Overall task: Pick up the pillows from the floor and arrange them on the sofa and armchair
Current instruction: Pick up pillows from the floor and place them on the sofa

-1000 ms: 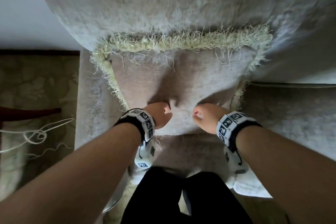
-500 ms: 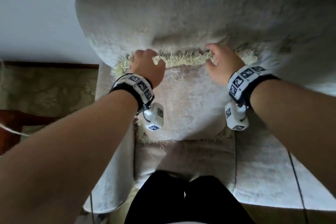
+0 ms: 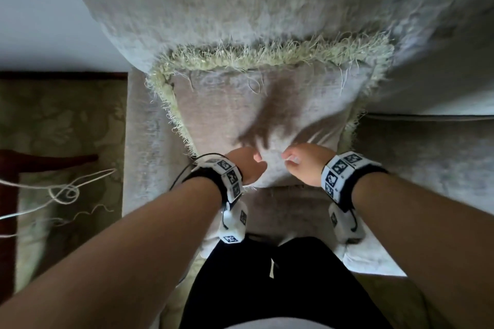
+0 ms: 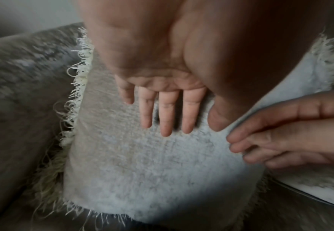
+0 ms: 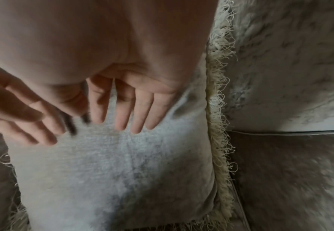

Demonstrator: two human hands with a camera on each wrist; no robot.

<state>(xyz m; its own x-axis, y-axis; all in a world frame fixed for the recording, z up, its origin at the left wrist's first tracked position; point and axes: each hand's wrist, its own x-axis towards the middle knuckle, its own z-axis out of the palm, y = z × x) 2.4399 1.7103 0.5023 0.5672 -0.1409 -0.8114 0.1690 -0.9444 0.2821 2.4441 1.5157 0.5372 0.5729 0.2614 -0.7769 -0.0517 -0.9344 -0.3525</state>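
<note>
Your left hand (image 3: 247,165) and right hand (image 3: 307,164) hovered side by side at the near lower part of the pillow (image 3: 267,104), grasping nothing. The head view hid your fingers behind the knuckles; only the wrist views showed them: left fingers (image 4: 167,112) straight and slightly spread, right fingers (image 5: 140,109) likewise. Whether the tips touched the cloth was hard to make out through blur. The pillow, square, nubby beige cloth edged with pale shaggy fringe (image 3: 267,55), stood propped against the sofa (image 3: 240,8) backrest, beside the arm. The sofa's plush grey top was cut off. A patterned rug (image 3: 61,120) lay to your left.
</note>
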